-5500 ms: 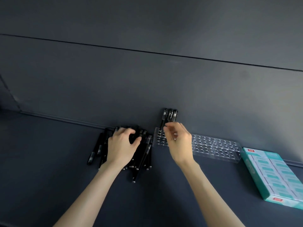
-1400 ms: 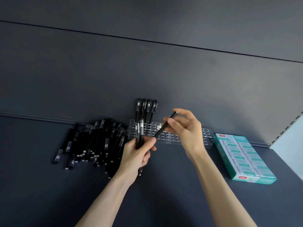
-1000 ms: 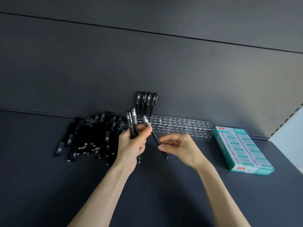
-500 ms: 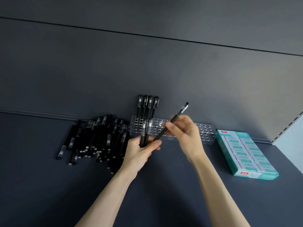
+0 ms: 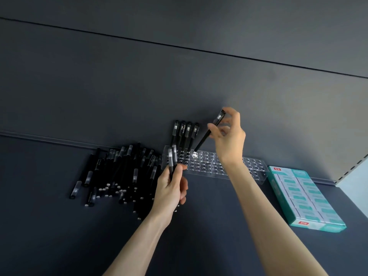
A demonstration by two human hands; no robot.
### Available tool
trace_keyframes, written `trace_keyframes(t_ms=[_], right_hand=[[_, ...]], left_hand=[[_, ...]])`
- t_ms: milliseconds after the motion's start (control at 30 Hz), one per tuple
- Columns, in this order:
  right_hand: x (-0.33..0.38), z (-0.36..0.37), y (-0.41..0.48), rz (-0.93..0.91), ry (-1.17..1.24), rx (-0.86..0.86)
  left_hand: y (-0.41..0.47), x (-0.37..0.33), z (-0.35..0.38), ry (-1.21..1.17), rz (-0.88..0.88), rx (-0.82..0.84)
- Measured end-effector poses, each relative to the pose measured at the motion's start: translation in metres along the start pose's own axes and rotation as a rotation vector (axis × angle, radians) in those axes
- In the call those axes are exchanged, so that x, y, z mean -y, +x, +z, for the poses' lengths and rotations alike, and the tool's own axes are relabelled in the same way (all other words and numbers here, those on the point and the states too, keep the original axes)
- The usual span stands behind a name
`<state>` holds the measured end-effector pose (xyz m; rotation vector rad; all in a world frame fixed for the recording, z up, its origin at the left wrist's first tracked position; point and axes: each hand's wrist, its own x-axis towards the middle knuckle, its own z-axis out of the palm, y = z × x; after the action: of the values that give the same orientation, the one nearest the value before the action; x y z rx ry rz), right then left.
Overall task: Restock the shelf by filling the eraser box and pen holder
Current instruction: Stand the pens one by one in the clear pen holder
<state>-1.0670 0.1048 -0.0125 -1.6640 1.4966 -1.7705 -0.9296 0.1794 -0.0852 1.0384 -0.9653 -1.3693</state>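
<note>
A clear pen holder (image 5: pixel 215 165) with many round holes lies along the back wall of the dark shelf. Several black pens (image 5: pixel 184 134) stand upright in its left end. My right hand (image 5: pixel 229 136) pinches one black pen (image 5: pixel 209 133), tilted, its lower tip at a hole just right of the standing pens. My left hand (image 5: pixel 171 193) grips two black pens (image 5: pixel 172 160) upright in front of the holder's left end. A pile of loose black pens (image 5: pixel 119 170) lies to the left. The teal eraser box (image 5: pixel 302 196) sits at the right, filled with erasers.
The dark back wall (image 5: pixel 179 86) rises right behind the holder. A perforated shelf upright (image 5: pixel 352 166) stands at the far right, beside the eraser box. Bare dark shelf surface (image 5: pixel 59 236) stretches in front of the pen pile.
My right hand has risen and carried its pen from near my left hand over to the holder, tip down at a hole. My left hand still holds its pens.
</note>
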Motion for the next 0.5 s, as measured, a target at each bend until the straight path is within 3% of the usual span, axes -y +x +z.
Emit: trace_keyframes(t_ms=[367,500], right_hand=[[-0.023,0.011,-0.002,-0.222,-0.243,0.087],[-0.025,0.01,-0.008,-0.187,-0.284,0.095]], left_hand=[[0.003,0.001,0.0,-0.05,-0.027,0.006],[0.003,0.001,0.001,-0.053,-0.039,0.02]])
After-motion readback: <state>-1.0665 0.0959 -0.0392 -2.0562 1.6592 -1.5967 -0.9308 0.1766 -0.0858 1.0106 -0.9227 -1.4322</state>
